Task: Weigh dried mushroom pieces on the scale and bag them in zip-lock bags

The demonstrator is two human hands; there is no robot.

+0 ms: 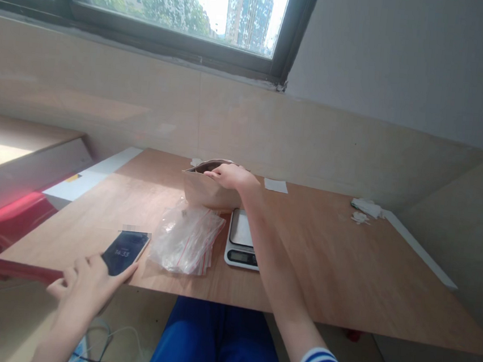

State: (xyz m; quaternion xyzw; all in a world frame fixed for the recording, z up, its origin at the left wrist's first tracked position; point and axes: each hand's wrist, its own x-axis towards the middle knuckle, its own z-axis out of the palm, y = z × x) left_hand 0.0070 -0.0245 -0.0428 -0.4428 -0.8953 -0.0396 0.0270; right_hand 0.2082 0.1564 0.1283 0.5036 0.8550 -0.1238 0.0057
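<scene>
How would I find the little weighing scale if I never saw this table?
Look at the wooden table under the window. Near its front edge, just right of the pile of clear plastic bags, under the right hand's forearm, sits the scale. It is the only flat white thing with a small dark display.

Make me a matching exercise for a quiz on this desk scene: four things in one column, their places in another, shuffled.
Things:
1. phone
2. scale
3. paper bag
4. zip bags

Places:
A. under the right forearm
B. at the left hand fingertips
C. between phone and scale
D. gripped at the rim by the right hand

Pairs: 1-B, 2-A, 3-D, 4-C
</scene>
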